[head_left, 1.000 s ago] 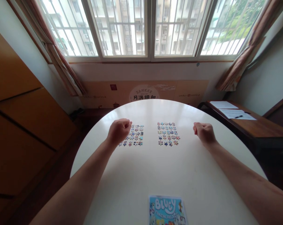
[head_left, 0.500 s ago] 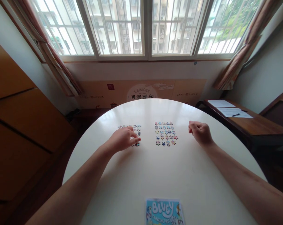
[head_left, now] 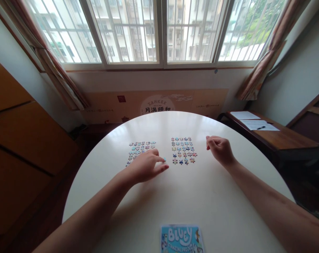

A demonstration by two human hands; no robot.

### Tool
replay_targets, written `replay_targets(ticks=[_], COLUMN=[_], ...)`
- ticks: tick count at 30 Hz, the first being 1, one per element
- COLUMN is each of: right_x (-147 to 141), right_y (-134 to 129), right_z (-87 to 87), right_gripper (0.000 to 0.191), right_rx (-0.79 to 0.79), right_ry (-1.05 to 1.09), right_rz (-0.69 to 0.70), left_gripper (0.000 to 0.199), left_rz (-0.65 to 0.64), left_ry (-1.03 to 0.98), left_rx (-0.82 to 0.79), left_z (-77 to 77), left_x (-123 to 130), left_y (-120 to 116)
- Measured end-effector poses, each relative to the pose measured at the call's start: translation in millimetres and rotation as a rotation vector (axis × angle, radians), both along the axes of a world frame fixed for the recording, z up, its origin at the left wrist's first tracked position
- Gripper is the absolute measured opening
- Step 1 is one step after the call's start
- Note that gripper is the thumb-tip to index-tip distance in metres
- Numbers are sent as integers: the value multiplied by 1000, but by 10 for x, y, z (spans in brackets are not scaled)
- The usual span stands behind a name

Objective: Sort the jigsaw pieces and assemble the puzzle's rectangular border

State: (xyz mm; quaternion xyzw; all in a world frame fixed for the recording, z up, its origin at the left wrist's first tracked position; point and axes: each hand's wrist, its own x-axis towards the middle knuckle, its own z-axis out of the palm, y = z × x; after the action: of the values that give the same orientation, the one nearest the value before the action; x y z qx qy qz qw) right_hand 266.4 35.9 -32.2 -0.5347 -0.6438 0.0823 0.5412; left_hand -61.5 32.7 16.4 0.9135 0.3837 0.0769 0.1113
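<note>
Two groups of puzzle pieces lie in rows on the white round table (head_left: 185,196). My left hand (head_left: 150,165) is over the lower right of the left group (head_left: 140,144) and hides part of it. A small light-blue piece (head_left: 164,159) shows at its index fingertip, in the gap between the groups, with thumb and index around it. Right of the right group (head_left: 184,149), my right hand (head_left: 220,150) rests closed in a loose fist; whether it holds anything is hidden.
A blue Bluey picture (head_left: 182,239) lies at the table's near edge. On the right stands a wooden desk (head_left: 288,135) with papers (head_left: 259,125) and a pen. A printed panel (head_left: 133,102) leans under the window.
My left hand has moved right and slightly nearer, uncovering more of the left group, and a light-blue piece now shows at its fingertips. My right hand is still closed.
</note>
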Motion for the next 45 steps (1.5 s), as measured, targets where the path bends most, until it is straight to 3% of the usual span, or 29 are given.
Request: replay_targets(ticks=[4, 9, 18, 21, 24, 28, 35, 39, 45], right_x=[-64, -177, -293, -357, -431, -513, -605, -618, -603], right_y=[-82, -179, -269, -291, -323, -371, -359, -335, -296], right_z=[92, 203, 298, 302, 306, 306, 210, 175, 132], right_gripper=[52, 52, 50, 50, 50, 45, 14, 11, 9], right_rx=[22, 40, 61, 38, -28, -104, 14, 14, -2], right_ry=[-46, -88, -154, -155, -227, -389, -560, -581, -613], right_rz=[35, 96, 215, 259, 368, 545, 512, 541, 595], left_gripper=[21, 33, 13, 4, 13, 15, 6, 9, 11], left_rz=[-20, -64, -74, -21, 29, 58, 54, 36, 9], left_ry=[-15, -10, -33, -83, -127, -169, -96, -95, -175], left_rx=[40, 137, 96, 107, 165, 205, 108, 39, 86], left_z=[-6, -79, -128, -184, -212, -129, -70, -129, -253], left_x=[77, 62, 118, 243, 344, 261, 106, 196, 312], left_y=[-101, -29, -35, -110, -172, -150, -40, -77, -121])
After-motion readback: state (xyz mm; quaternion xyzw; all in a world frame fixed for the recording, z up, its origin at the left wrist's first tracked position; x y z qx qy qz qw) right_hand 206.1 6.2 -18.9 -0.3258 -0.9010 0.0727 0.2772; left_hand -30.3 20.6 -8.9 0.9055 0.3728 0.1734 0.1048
